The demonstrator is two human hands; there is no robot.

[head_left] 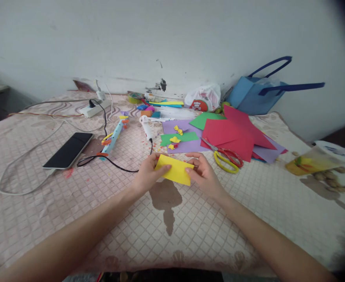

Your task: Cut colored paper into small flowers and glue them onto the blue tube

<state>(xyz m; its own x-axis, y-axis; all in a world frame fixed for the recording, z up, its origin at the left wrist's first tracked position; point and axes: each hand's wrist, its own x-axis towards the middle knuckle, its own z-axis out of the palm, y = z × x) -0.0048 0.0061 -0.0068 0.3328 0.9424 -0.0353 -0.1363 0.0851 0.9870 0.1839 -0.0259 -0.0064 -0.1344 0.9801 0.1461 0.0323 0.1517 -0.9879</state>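
A yellow paper rectangle (pixel 176 170) is held slightly above the patterned tablecloth in the middle of the head view. My left hand (pixel 152 170) pinches its left end, thumb on top and fingers behind. At its right end, my right hand (pixel 202 172) is closed on the paper in the same way, with the thumb pressed on the near face. Beyond the paper lie small yellow cut pieces (pixel 175 139) on green and purple sheets. Yellow-and-red-handled scissors (pixel 225 159) rest to the right of my right hand.
A phone (pixel 69 151) with a white cable, a power strip (pixel 95 108) and a blue strip craft (pixel 114 137) are at left. A white glue gun (pixel 146 128) trails a black cord. Red paper (pixel 229 133), a blue bag (pixel 254 94) and a cup (pixel 310 158) stand right.
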